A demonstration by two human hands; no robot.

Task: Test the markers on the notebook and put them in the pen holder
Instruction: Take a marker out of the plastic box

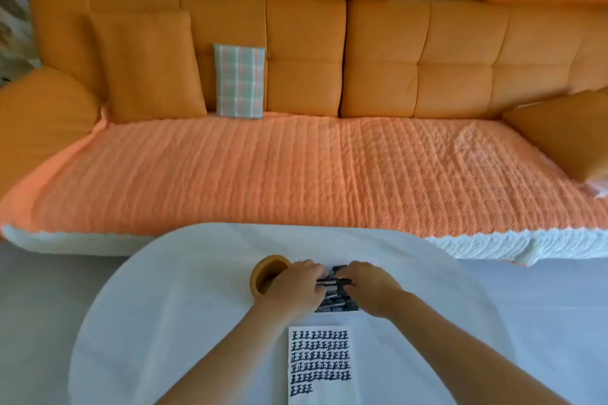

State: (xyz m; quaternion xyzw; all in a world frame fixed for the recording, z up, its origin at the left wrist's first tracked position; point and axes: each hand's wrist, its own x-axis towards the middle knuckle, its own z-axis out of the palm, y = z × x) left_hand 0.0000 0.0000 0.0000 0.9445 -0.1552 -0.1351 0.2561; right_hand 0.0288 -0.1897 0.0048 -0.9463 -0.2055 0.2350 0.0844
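Note:
A white notebook page (pixel 319 365) lies at the near edge of the round white table (pixel 164 322), covered with rows of dark marker marks. Beyond it lies a pile of several black markers (pixel 335 296). My left hand (pixel 296 289) and my right hand (pixel 368 286) are both over the pile, fingers curled around one black marker held level between them. An orange cylindrical pen holder (pixel 263 273) stands just left of my left hand; its inside is mostly hidden.
An orange sofa (pixel 296 168) with a quilted cover runs along the far side of the table. It carries an orange cushion (pixel 148 66) and a plaid cushion (pixel 240 80). Pale floor (pixel 39 306) shows on both sides of the table.

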